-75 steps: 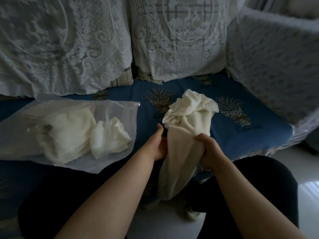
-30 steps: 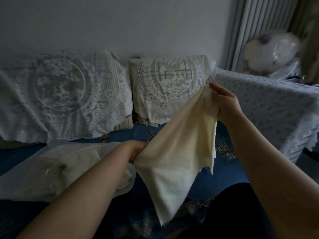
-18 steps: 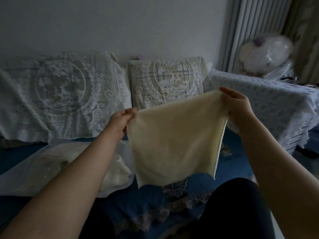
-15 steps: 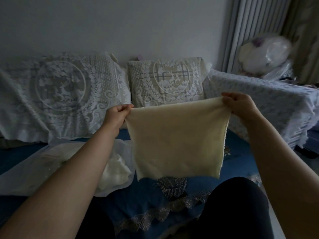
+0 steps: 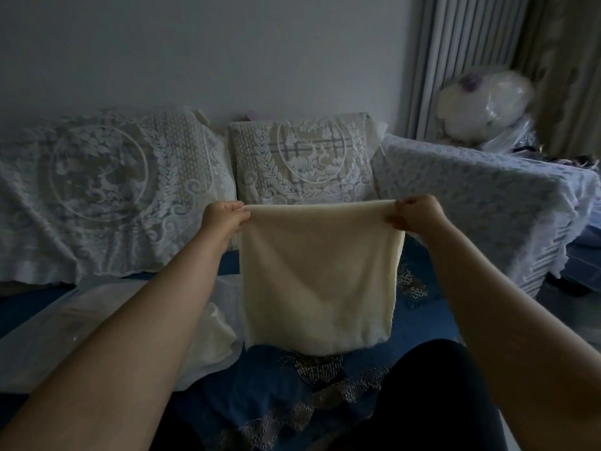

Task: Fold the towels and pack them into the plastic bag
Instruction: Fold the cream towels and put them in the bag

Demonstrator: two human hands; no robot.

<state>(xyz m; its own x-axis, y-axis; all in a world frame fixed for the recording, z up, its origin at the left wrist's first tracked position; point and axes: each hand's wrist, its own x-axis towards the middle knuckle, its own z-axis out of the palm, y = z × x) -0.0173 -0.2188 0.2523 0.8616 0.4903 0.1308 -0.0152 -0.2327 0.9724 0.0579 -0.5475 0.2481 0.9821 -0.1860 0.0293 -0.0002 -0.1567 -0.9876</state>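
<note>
A cream towel (image 5: 320,281) hangs spread flat in the air above the blue sofa seat. My left hand (image 5: 224,219) pinches its upper left corner and my right hand (image 5: 414,213) pinches its upper right corner, so the top edge is stretched level between them. The clear plastic bag (image 5: 42,346) lies on the seat at the lower left, partly hidden behind my left forearm. White folded towels (image 5: 216,333) show inside it near its right end.
The blue sofa seat (image 5: 422,323) runs under the towel. Two lace-covered cushions (image 5: 302,157) stand against the back. A lace-draped armrest (image 5: 487,203) is at the right, with a bundle in clear wrap (image 5: 484,99) behind it. My dark-clad knee (image 5: 432,385) is at the bottom.
The bunched towel was lifted from the seat and shaken out. My left hand rose to the level of my right, and the towel now hangs square and taut.
</note>
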